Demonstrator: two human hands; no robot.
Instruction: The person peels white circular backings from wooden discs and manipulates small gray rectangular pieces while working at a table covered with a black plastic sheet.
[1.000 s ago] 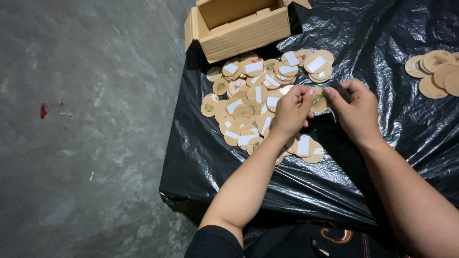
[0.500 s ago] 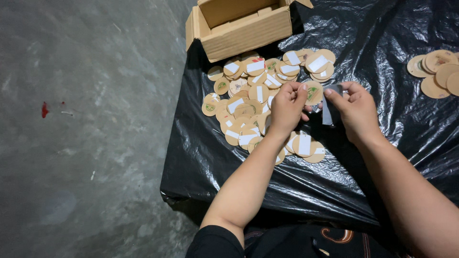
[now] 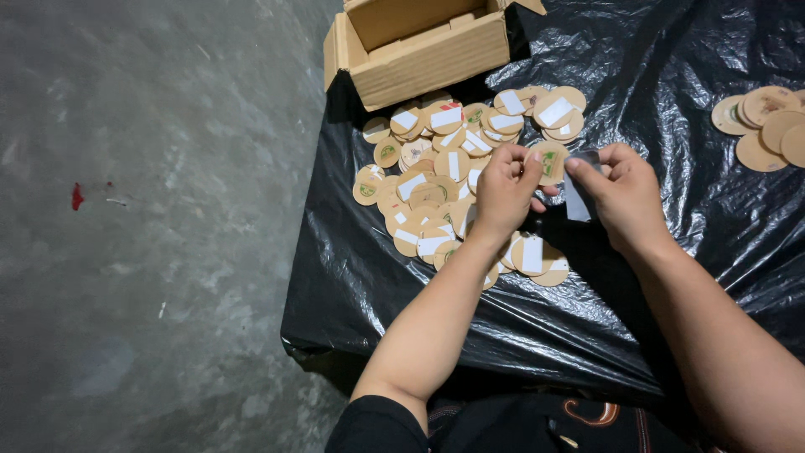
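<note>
My left hand [image 3: 503,189] pinches a round tan wooden disc [image 3: 549,159] with a green mark on its face. My right hand [image 3: 625,197] holds a thin pale strip [image 3: 577,201] just to the right of that disc; the strip hangs down between its fingers. Both hands hover over a pile of similar discs [image 3: 444,176], many of which carry a white strip across them. The pile lies on black plastic sheeting [image 3: 402,277] that covers the table.
An open cardboard box [image 3: 419,46] stands at the table's far edge, behind the pile. A second small group of plain tan discs [image 3: 767,126] lies at the far right. Grey concrete floor [image 3: 151,235] runs along the left, with a red spot [image 3: 77,197].
The strip has come away from the disc: my right hand has drawn it slightly to the right and down. My left hand stays on the disc.
</note>
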